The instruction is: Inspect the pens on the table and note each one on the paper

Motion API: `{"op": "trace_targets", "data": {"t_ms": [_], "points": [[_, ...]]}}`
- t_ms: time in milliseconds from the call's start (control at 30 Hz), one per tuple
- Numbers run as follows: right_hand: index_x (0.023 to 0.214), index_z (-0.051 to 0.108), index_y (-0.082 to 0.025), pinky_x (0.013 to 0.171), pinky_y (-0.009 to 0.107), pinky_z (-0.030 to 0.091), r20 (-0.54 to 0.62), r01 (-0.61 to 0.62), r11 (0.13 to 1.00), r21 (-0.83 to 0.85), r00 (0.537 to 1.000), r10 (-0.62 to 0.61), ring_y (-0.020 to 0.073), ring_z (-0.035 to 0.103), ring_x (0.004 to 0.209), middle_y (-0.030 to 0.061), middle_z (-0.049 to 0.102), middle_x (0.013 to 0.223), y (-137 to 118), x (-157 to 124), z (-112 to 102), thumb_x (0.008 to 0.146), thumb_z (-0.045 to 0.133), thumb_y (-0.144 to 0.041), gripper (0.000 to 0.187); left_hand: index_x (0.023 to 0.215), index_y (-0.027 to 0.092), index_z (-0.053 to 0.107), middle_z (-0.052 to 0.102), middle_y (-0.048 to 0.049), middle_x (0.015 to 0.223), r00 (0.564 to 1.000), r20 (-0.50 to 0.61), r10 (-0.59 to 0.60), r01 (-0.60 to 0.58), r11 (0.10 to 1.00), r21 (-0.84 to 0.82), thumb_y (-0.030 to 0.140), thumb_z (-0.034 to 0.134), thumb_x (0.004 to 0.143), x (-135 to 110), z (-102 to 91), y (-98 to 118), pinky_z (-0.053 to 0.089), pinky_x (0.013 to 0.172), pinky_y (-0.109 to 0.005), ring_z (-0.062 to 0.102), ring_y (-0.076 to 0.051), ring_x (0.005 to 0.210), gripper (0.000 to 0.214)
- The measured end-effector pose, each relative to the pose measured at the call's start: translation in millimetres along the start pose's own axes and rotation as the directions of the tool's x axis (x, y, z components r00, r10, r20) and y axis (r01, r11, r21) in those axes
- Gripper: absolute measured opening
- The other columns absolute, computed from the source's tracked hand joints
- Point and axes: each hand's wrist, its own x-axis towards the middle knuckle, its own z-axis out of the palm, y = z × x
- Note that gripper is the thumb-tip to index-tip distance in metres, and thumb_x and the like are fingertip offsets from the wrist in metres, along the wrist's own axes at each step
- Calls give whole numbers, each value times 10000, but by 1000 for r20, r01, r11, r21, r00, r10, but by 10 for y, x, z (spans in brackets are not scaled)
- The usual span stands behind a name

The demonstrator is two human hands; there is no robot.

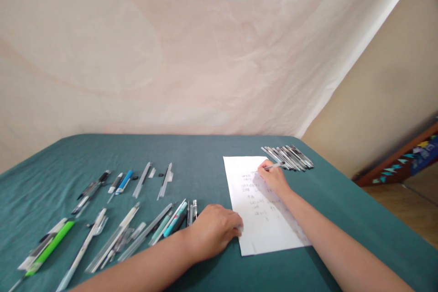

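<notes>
A sheet of white paper (253, 239) with several lines of handwriting lies on the table. My right hand (275, 180) is closed around a slim pen (276, 165), its tip end near the upper part of the sheet. My left hand (217, 230) rests at the paper's left edge with curled fingers. Something small and pale shows at those fingertips, too indistinct to name. Just left of this hand lie several pens, among them a turquoise pen (176, 220), partly hidden by my forearm.
A row of pens (289, 158) lies beyond the paper at the right. Spread over the left side of the green tablecloth (201, 169) are pen parts, a blue pen (124, 182) and a bright green pen (51, 247). A pale cloth (205, 54) hangs behind the table.
</notes>
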Motion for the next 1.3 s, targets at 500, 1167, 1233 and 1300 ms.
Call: {"op": "trace_targets", "data": {"t_ms": [500, 1167, 1233, 1300], "points": [[646, 564, -178, 448, 222, 289, -24, -15, 1000, -15, 1000, 15, 117, 454, 472, -28, 506, 491, 26, 8, -2, 719, 504, -263, 127, 903, 228, 584, 692, 20, 886, 1000, -12, 6, -6, 1000, -2, 279, 497, 910, -6, 15, -7, 404, 702, -265, 646, -179, 806, 101], [644, 563, -186, 485, 236, 312, -35, -1, 998, -55, 999, -1, 129, 477, 512, -18, 529, 527, 35, 26, -1, 715, 495, -255, 120, 891, 224, 590, 695, 8, 887, 1000, -7, 4, -4, 1000, -4, 275, 485, 916, -3, 2, 2, 413, 712, -256, 644, -176, 807, 120], [646, 564, -186, 483, 235, 312, -32, 0, 999, -49, 999, -1, 129, 475, 512, -19, 527, 525, 29, 22, -4, 716, 493, -258, 124, 896, 224, 589, 695, 11, 888, 1000, -5, 1, -1, 1000, -1, 281, 480, 919, -1, -3, 4, 413, 710, -258, 644, -176, 801, 125], [644, 562, -187, 478, 233, 310, -26, -1, 999, -40, 1000, 0, 127, 469, 507, -22, 521, 520, 24, 13, -9, 718, 493, -260, 125, 899, 225, 590, 694, 13, 889, 1000, -2, -1, 1, 1000, 4, 284, 481, 918, -1, -6, 6, 414, 708, -259, 644, -176, 801, 125]]}}
